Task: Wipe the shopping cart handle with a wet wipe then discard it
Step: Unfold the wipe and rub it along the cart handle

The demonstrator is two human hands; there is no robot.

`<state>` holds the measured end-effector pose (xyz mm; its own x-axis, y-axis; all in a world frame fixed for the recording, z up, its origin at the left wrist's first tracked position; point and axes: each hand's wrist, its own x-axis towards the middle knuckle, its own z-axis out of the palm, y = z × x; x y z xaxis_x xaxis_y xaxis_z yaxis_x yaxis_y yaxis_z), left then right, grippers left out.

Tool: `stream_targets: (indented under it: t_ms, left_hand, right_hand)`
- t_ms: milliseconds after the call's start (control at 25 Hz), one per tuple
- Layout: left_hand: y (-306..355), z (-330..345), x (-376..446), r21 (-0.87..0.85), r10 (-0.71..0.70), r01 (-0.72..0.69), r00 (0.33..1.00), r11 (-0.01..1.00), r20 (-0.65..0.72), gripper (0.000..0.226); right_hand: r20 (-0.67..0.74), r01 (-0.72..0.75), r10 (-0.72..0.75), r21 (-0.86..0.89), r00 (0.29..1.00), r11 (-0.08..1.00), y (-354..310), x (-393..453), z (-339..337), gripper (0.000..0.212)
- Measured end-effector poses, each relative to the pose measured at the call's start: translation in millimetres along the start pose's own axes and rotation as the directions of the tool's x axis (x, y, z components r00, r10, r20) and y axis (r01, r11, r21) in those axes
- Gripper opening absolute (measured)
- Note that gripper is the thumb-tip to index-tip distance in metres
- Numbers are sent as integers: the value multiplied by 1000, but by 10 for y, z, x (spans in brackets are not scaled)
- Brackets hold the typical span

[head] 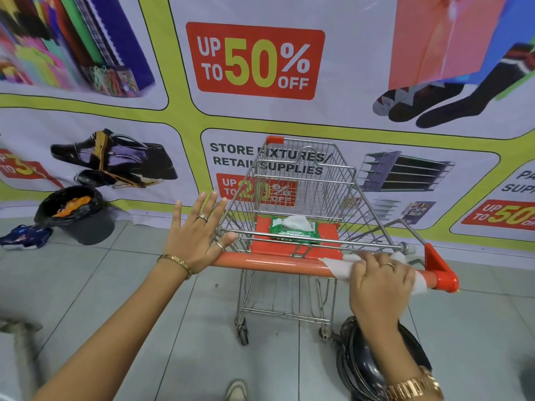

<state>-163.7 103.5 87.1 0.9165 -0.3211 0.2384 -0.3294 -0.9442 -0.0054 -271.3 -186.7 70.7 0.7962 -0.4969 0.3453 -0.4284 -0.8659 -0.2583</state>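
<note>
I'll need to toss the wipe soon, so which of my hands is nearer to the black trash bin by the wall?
Left. The left hand, open on the handle's left end, lies toward the trash bin; the right hand presses the wipe near the far end.

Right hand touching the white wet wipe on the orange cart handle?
Touching. Head view: right hand presses the white wet wipe against the orange cart handle, fingers over it.
</note>
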Motion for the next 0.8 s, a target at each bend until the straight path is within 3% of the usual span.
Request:
stream_targets:
  t_ms: [80, 240, 360, 520, 640, 800]
  left_hand:
    - [2, -10, 2, 25, 14, -14, 1000, 1000, 16, 88]
    - [-28, -48, 25, 38, 33, -34, 999, 999, 21, 86]
    - [-42, -24, 44, 28, 41, -41, 999, 999, 0, 93]
    - [-8, -19, 38, 19, 9, -9, 1000, 1000, 11, 100]
    - [25, -36, 37, -12, -9, 9, 1000, 1000, 23, 105]
    - [10, -47, 37, -1, 1, -1, 999, 1000, 46, 107]
  right_hand:
    - [-5, -7, 7, 6, 1000, 1000, -267, -39, 45, 48]
    - [-37, 205, -203, 41, 978, 978, -921, -257, 148, 35]
    - [-42, 302, -300, 58, 953, 952, -665, -168, 153, 31]
    - [-62, 100, -97, 55, 993, 993, 94, 47, 37, 41]
    - [-53, -10, 12, 34, 999, 999, -108, -7, 80, 42]
    - [-88, 330, -322, 89, 943, 940, -791, -364, 218, 28]
